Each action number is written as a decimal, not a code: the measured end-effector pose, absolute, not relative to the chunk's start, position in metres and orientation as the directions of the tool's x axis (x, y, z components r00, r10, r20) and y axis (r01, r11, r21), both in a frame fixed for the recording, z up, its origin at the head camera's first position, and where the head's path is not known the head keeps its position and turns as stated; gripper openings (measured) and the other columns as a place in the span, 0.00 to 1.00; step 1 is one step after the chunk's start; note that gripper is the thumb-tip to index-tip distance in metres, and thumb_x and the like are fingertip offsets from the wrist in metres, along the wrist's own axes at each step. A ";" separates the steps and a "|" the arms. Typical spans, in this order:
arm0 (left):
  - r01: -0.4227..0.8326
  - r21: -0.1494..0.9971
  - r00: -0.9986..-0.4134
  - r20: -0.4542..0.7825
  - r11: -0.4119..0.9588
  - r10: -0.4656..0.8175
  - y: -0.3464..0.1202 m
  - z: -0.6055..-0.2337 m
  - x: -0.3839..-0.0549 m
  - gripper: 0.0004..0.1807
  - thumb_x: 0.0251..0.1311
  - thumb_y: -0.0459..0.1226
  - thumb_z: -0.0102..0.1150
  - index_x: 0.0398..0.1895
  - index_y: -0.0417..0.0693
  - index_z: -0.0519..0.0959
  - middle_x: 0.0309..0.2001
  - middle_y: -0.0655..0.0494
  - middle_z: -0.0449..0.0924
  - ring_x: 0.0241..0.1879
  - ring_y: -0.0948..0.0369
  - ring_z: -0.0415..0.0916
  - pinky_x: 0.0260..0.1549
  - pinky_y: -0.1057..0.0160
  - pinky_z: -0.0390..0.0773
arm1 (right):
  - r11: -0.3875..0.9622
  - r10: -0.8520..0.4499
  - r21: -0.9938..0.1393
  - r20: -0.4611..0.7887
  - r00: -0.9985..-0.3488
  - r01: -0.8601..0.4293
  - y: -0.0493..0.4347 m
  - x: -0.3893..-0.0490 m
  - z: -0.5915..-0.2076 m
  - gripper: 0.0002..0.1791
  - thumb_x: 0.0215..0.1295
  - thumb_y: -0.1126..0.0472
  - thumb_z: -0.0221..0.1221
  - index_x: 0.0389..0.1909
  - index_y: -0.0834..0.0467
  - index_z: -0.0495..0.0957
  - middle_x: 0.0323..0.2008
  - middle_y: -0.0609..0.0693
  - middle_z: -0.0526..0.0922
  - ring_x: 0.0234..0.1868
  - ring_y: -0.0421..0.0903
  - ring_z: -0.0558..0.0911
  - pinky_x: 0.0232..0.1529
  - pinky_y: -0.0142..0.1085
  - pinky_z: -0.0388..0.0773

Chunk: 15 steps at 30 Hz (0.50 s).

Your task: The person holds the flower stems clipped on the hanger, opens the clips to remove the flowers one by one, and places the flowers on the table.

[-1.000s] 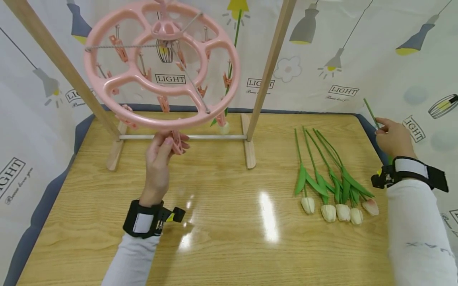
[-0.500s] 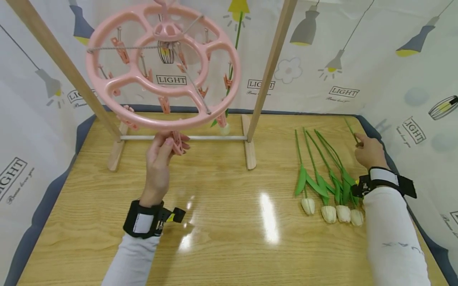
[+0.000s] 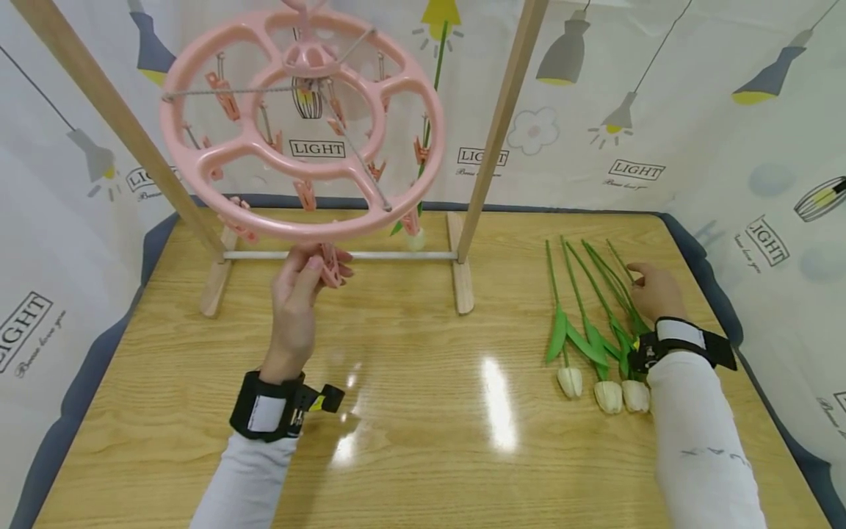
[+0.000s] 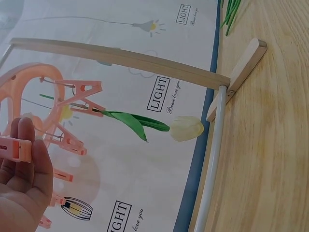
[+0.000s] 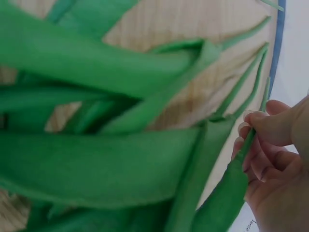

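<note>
My left hand grips a pink clothespin under the near rim of a round pink hanger. In the left wrist view, the clothespin's end stands out past the fingers. At the right, my right hand pinches the green stem of an artificial tulip between thumb and fingers. This tulip's flower is hidden behind the wrist in the head view. Beside it, several white tulips lie on the table with their stems pointing away. Another white tulip hangs head down from a clothespin on the hanger's right side.
The hanger hangs within a stand with wooden posts, wooden feet and a white crossbar. More pink clothespins dangle around it. A printed cloth rises behind the wooden table.
My right hand has moved left from the table's right edge to the lying tulips, carrying the tulip and lowering it. The left hand has stayed on the clothespin.
</note>
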<state>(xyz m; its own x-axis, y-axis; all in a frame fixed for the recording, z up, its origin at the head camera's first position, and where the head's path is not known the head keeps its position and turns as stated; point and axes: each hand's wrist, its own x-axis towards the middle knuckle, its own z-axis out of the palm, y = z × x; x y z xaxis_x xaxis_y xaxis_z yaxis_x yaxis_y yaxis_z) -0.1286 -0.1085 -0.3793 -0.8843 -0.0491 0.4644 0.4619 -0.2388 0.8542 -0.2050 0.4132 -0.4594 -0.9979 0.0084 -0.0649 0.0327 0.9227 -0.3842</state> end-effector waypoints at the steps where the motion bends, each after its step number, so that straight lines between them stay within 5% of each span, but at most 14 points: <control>1: 0.464 0.854 -0.883 0.467 -0.237 -0.047 -0.109 -0.379 -0.129 0.13 0.72 0.32 0.38 0.48 0.49 0.75 0.39 0.56 0.80 0.37 0.59 0.78 0.40 0.68 0.80 | 0.925 0.005 -0.378 -0.060 -0.998 0.027 0.412 -0.205 -0.461 0.26 0.60 0.76 0.45 0.61 0.76 0.65 0.43 0.81 0.76 0.39 0.72 0.76 0.31 0.56 0.72; 12: 0.468 0.852 -0.881 0.470 -0.236 -0.049 -0.109 -0.381 -0.129 0.13 0.72 0.31 0.38 0.49 0.47 0.75 0.39 0.56 0.80 0.36 0.59 0.78 0.40 0.68 0.80 | 0.933 0.025 -0.354 -0.110 -0.994 0.063 0.404 -0.202 -0.465 0.26 0.58 0.75 0.46 0.61 0.77 0.66 0.43 0.80 0.77 0.35 0.67 0.77 0.26 0.45 0.70; 15: 0.473 0.848 -0.878 0.476 -0.240 -0.049 -0.110 -0.381 -0.129 0.13 0.72 0.31 0.38 0.49 0.47 0.75 0.39 0.56 0.80 0.36 0.59 0.78 0.40 0.69 0.80 | 0.929 0.022 -0.364 -0.123 -0.992 0.066 0.403 -0.202 -0.464 0.26 0.59 0.75 0.44 0.61 0.77 0.65 0.41 0.79 0.77 0.26 0.60 0.75 0.22 0.41 0.67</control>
